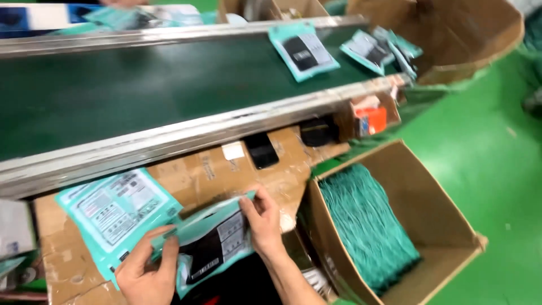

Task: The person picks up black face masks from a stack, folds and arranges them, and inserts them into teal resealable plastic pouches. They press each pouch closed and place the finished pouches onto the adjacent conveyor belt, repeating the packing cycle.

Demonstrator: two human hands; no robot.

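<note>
The right hand [262,223] pinches the top right corner of a teal pouch [212,248], thumb and fingers closed on its edge, while the left hand [148,271] grips the pouch's lower left side, fingers curled over it. The pouch sits tilted between them, just above a taped cardboard surface [226,169], with something dark showing through its clear face.

Taking the room from big to small: the long dark green conveyor belt [141,85] runs across above the hands, carrying a few more teal packets [302,51] toward a large open carton at its far end [474,39]. To the right, on the green floor [497,152], stands a cardboard box [446,226] packed tight with a stack of teal pouches on edge [367,226]. A flat teal pouch [116,209] lies on the cardboard, just left of the one being held. A black phone [261,149] rests under the belt rail.

I'd judge the risk lies in the hold: both hands catch only the edges of slick film, so the pouch could slip and land askew on the flat pouch, or crease where the right fingers pinch.
</note>
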